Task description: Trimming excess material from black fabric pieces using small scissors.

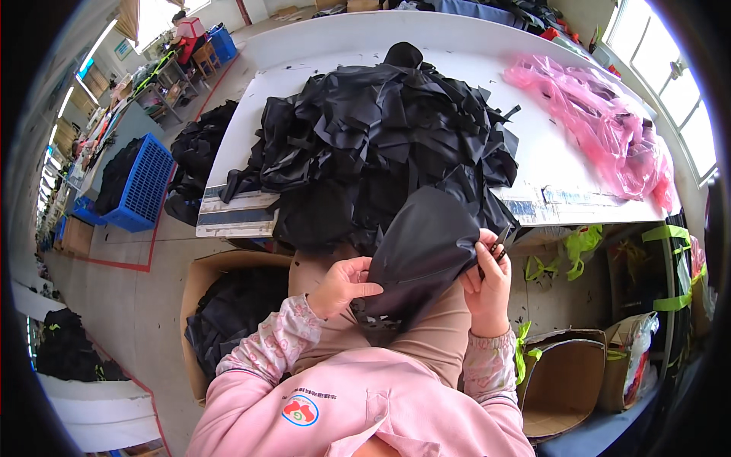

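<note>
A smooth black fabric piece (426, 236), shaped like a rounded pouch, spans my two hands above my lap. My left hand (343, 286) pinches its left edge between thumb and fingers. At its right edge my right hand (491, 289) is closed on the fabric and also has small dark scissors (499, 242) in its fingers, their tip pointing up. Just beyond the piece, a large heap of similar black fabric pieces (381, 129) covers the middle of the white table (236, 152) and hangs over its near edge.
Left of my legs stands a cardboard box (194, 305) with black pieces inside. Another open cardboard box (567, 381) is at my right. Pink plastic sheeting (601, 122) lies on the table's right side. A blue crate (141, 190) stands on the floor; a person (189, 34) sits far left.
</note>
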`<state>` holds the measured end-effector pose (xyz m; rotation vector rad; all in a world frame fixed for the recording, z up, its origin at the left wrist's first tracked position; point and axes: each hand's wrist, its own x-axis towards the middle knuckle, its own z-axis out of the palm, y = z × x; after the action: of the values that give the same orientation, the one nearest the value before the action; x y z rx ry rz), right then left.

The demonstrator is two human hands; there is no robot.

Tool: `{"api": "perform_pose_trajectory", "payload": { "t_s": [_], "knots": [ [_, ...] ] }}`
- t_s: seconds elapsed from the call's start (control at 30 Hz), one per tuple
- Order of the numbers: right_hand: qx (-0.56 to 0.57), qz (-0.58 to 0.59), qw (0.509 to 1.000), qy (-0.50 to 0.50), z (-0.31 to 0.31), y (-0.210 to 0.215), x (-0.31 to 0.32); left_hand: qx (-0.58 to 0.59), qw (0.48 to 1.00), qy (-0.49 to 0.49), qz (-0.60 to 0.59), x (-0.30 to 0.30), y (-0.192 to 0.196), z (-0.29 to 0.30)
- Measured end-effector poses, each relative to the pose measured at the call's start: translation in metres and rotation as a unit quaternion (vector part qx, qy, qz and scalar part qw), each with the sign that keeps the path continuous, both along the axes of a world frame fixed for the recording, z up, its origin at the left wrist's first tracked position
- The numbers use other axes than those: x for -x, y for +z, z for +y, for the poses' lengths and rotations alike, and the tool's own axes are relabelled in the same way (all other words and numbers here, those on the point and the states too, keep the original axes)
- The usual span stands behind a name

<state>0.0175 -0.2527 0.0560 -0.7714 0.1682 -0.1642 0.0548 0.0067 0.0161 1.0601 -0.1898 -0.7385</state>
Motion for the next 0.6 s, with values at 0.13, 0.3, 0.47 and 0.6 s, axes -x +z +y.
{"api": "perform_pose_trajectory", "payload": {
  "t_s": [0.13, 0.3, 0.47, 0.6],
  "knots": [
    [0.062, -0.008, 0.998, 0.014, -0.001, 0.0, -0.002, -0.025, 0.998, 0.045, -0.043, -0.002, 0.013, -0.001],
    [0.192, 0.002, 0.981, 0.035, 0.02, -0.011, 0.007, 0.012, 0.988, 0.12, -0.098, -0.006, 0.023, -0.002],
    [0.26, 0.037, 0.965, -0.021, 0.017, -0.006, 0.004, -0.004, 0.98, 0.154, -0.129, -0.008, 0.023, 0.006],
    [0.38, -0.044, 0.902, -0.201, 0.009, -0.011, -0.003, -0.019, 0.976, 0.164, -0.141, -0.008, 0.03, 0.004]
  ]
}}
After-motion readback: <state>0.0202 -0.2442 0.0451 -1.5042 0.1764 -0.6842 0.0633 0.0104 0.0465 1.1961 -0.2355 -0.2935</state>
